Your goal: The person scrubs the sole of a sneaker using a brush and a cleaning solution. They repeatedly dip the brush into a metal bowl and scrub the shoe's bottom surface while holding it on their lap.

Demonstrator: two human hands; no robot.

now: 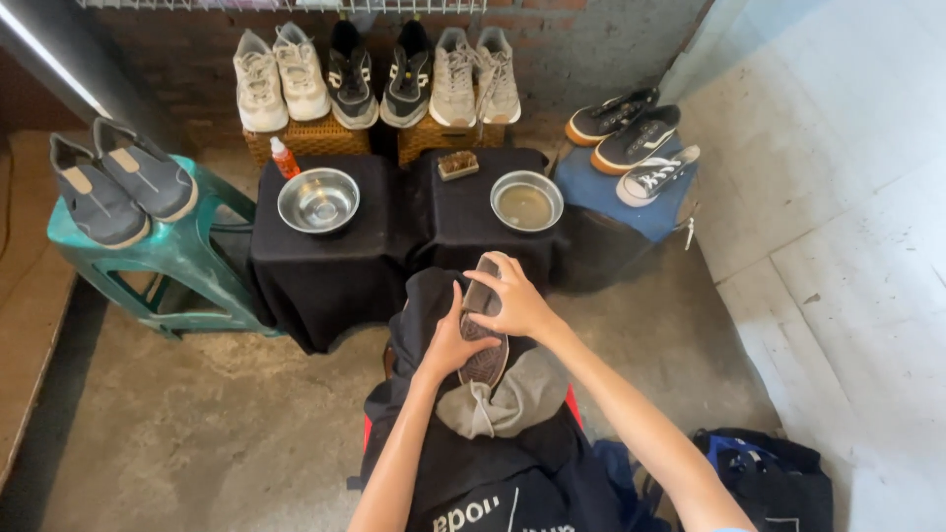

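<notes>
Concrete floor (197, 433), bowls (318, 200) beyond shoe (483, 340)

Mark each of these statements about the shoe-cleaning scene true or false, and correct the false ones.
1. Both hands are on a shoe turned sole-up. True: the left hand and right hand hold the shoe over the lap.
2. The two metal bowls stand on the floor. False: the left bowl and right bowl stand on black cloth.
3. A brush lies behind the right bowl. True: the brush.
4. The green stool is bare. False: the stool carries grey shoes.
5. A grey cloth lies under the held shoe. True: the grey cloth.
</notes>
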